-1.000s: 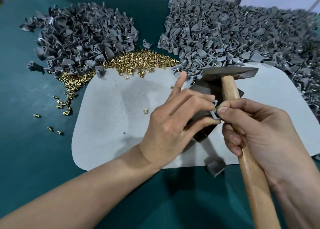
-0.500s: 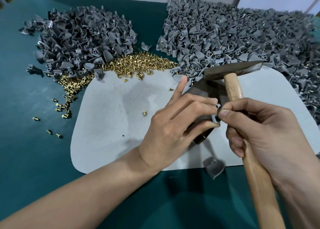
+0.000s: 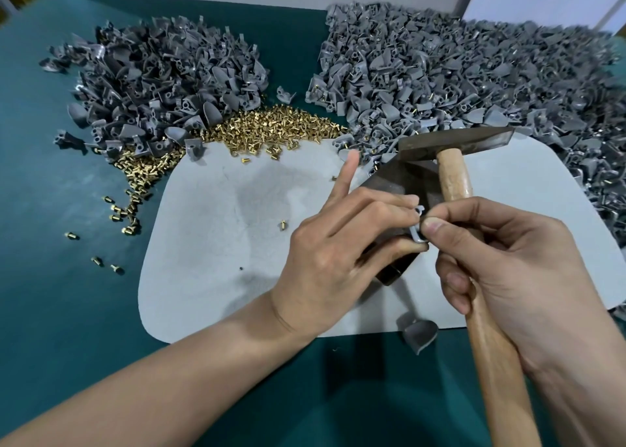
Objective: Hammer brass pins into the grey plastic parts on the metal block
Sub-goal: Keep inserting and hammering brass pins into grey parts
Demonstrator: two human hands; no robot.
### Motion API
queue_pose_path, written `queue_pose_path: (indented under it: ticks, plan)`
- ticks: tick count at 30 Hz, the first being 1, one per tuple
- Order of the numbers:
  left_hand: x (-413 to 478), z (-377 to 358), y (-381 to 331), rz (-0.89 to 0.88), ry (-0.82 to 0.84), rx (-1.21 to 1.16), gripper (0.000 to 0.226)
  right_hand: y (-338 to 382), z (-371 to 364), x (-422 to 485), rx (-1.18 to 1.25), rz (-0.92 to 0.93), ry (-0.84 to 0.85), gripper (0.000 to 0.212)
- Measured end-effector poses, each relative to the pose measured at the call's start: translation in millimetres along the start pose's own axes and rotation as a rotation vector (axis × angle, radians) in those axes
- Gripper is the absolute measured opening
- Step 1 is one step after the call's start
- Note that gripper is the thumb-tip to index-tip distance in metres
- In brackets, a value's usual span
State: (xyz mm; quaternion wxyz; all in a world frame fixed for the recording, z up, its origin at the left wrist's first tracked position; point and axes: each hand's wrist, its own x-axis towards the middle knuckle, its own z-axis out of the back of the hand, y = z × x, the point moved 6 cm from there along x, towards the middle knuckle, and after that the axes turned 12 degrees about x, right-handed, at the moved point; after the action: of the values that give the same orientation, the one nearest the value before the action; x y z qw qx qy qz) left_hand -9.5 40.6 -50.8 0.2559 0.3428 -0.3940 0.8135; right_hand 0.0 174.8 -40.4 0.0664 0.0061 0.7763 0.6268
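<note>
- While both hands meet over the metal block [image 3: 399, 181], what does each one hold?
- Left hand [image 3: 338, 253]: thumb below and curled fingers above pinch a grey part [image 3: 417, 234]. Its index finger sticks straight up, touching nothing. Right hand [image 3: 508, 277]: thumb and forefinger pinch the same part from the right, and the lower fingers curl round the wooden handle of the hammer [image 3: 455, 175].
- Where does the part sit?
- At the meeting fingertips, over the near half of the block. Touching the block or just above it: cannot tell. Pin in the part: hidden by the fingertips.
- Hammer head?
- Dark, wedge-shaped, lying crosswise above the far end of the block, narrow end pointing right.
- Block?
- Dark metal, on the grey mat [image 3: 220, 243], right of the mat's middle, partly covered by the left fingers.
- Stock on the bench?
- Brass pins [image 3: 271, 130] heaped at the mat's far edge, between two heaps of grey parts: left heap [image 3: 162, 84] on the green table [image 3: 67, 311], right heap [image 3: 474, 74] larger and reaching the mat's far right edge. Stray pins trail down the table left of the mat. One single pin [image 3: 283, 224] lies on the mat, left of the left hand. One loose part [image 3: 418, 335] lies at the mat's near edge, just beside the hammer handle.
</note>
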Motion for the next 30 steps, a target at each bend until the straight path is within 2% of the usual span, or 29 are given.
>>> queue_pose_path:
  ticks: [6, 16, 21, 25, 30]
  plan:
    - [-0.5, 0.3, -0.5, 0.008, -0.010, -0.011, 0.018, 1.8, -1.7, 3.2, -0.035, -0.036, 0.079, 0.020]
    - [4.3, -1.6, -2.6, 0.047, 0.068, -0.015, 0.024, 3.9, 3.6, 7.1, -0.031, -0.142, 0.183, 0.023]
    - [4.6, 0.3, -3.0, 0.056, 0.074, -0.019, 0.025, 7.2, 3.7, 8.0, -0.037, -0.141, 0.205, 0.026]
    - [6.1, 1.3, -5.4, 0.043, 0.066, -0.006, 0.036, 8.0, 4.5, 7.5, -0.079, -0.129, 0.209, 0.027]
    - [6.1, -0.3, -5.4, 0.042, 0.095, -0.003, 0.032, 5.6, 6.1, 8.8, -0.086, -0.098, 0.183, 0.026]
